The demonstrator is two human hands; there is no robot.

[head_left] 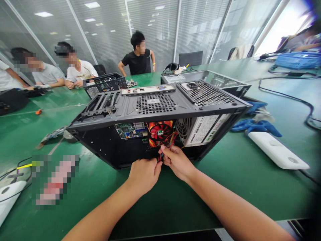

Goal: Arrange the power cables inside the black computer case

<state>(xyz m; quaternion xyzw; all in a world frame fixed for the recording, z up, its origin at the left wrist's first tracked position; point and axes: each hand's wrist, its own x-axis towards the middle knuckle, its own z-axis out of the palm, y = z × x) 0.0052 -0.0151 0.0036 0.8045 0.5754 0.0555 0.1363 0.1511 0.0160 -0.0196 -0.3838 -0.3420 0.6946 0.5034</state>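
A black computer case (125,115) lies on the green table with its open side facing me. Inside it I see a motherboard (130,130), a red cooling fan (160,131) and a power supply (207,130) with a white label. A bundle of coloured cables (173,136) comes down past the fan to my hands. My left hand (144,172) is closed around the lower part of the bundle, at the case's front edge. Just right of it, my right hand (177,161) pinches the same cables between thumb and fingers. The cable ends are hidden by my fingers.
White power banks (278,150) (11,197) lie at right and left. Blue gloves (255,126) sit right of the case. Behind stand another case (105,83) and a side panel (225,80). Several people sit across the table. A black cable (288,92) runs along the right.
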